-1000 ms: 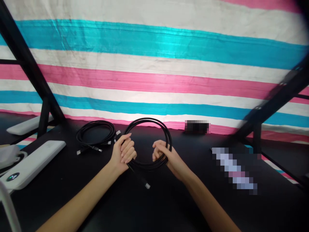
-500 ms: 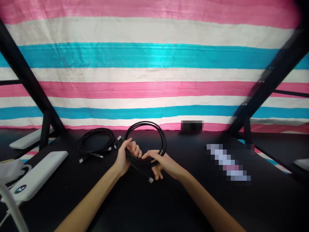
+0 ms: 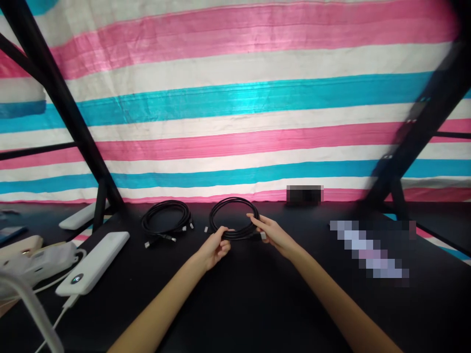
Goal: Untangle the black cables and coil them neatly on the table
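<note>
Coiled cable lies flat on the bench, just ahead of both your hands; the loop is roughly round, so no real long axis; your left hand is clenched on the near-left arc; your right hand pinches the right arc by the plug end; both are equally close. Second coil sits just left of it, not touching; power bank is further left; striped sheet hangs close behind; room to move lies toward you.
</note>
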A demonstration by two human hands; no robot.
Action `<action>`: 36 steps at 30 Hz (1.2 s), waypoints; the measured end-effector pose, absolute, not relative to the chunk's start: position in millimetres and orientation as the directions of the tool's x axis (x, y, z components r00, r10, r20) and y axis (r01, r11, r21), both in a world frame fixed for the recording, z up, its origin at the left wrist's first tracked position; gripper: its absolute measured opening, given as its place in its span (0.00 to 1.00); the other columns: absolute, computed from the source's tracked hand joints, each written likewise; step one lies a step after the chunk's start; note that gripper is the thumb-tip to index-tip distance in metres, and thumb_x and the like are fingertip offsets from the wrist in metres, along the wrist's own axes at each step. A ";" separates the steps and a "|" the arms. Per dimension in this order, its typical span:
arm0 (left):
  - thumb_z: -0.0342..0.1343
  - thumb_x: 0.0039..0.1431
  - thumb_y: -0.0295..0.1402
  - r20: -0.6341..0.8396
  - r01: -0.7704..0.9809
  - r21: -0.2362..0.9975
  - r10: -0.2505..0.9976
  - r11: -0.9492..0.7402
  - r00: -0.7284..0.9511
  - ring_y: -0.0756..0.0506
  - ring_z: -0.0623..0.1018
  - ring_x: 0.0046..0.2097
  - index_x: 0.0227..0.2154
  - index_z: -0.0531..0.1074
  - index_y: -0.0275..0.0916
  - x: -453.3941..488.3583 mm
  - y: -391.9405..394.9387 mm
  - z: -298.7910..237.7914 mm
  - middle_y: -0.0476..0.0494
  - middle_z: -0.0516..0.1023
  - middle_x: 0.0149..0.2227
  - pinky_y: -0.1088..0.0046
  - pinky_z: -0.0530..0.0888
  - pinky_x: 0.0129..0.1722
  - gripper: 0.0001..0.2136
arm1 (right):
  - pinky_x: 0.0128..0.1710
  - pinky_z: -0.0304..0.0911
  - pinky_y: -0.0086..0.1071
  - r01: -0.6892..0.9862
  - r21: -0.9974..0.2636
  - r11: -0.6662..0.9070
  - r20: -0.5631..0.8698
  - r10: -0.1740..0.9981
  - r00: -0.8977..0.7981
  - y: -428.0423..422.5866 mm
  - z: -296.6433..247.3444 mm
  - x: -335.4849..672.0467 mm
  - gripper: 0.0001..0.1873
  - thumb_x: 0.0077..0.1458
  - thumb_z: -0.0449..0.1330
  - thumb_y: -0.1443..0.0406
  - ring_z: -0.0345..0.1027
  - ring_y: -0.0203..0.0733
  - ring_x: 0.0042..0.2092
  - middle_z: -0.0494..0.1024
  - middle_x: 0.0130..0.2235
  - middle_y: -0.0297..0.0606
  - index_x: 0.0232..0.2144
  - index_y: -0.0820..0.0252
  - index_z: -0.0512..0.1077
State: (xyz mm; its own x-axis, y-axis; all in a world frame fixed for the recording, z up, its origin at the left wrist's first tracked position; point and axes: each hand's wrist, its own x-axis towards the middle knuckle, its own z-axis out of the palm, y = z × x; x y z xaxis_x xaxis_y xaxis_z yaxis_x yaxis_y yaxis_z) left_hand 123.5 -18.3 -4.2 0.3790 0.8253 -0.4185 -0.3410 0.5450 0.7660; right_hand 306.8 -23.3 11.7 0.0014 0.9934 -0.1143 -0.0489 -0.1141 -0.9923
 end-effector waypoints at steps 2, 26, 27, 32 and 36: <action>0.47 0.59 0.36 -0.458 -0.348 0.743 0.813 0.572 0.359 0.58 0.54 0.12 0.29 0.64 0.37 124.5 -16.9 -6.6 0.61 0.51 0.11 0.88 0.47 0.09 0.08 | 0.13 0.44 0.21 -0.077 -0.986 -0.149 -0.150 0.989 0.007 -22.3 7.9 305.9 0.23 0.44 0.64 0.58 0.51 0.26 0.18 0.61 0.21 0.26 0.43 0.60 0.73; 0.41 0.64 0.35 -0.236 -0.417 0.748 0.794 0.517 0.560 0.44 0.76 0.46 0.45 0.68 0.25 125.3 -16.3 0.5 0.27 0.73 0.47 0.70 0.72 0.47 0.18 | 0.26 0.62 0.26 -0.161 -0.985 0.060 -0.004 0.929 0.369 -7.3 -4.8 318.1 0.17 0.43 0.59 0.64 0.68 0.36 0.31 0.69 0.32 0.33 0.40 0.56 0.67; 0.41 0.64 0.36 -0.178 -0.300 0.868 0.812 0.396 0.557 0.44 0.76 0.45 0.44 0.70 0.27 123.3 -16.5 3.1 0.28 0.73 0.47 0.69 0.72 0.46 0.18 | 0.25 0.61 0.27 -0.119 -0.989 0.092 0.039 0.921 0.387 -7.3 -5.0 318.0 0.17 0.42 0.59 0.63 0.67 0.36 0.30 0.69 0.31 0.33 0.39 0.56 0.68; 0.49 0.59 0.38 0.212 0.482 0.838 0.966 -0.256 0.145 0.41 0.73 0.49 0.40 0.75 0.40 96.2 -3.3 12.5 0.39 0.75 0.45 0.64 0.67 0.50 0.13 | 0.22 0.57 0.28 -0.001 -0.981 0.192 0.176 0.904 0.390 -8.5 -5.1 314.8 0.16 0.39 0.59 0.61 0.63 0.36 0.26 0.67 0.26 0.31 0.35 0.58 0.68; 0.51 0.55 0.32 0.269 0.721 0.690 0.947 -0.061 -0.177 0.32 0.58 0.59 0.50 0.67 0.35 61.1 15.5 5.2 0.30 0.65 0.54 0.51 0.53 0.56 0.19 | 0.21 0.55 0.27 0.018 -0.980 0.196 0.190 0.916 0.353 -10.6 -4.7 310.9 0.15 0.40 0.58 0.61 0.61 0.34 0.25 0.66 0.25 0.30 0.34 0.59 0.67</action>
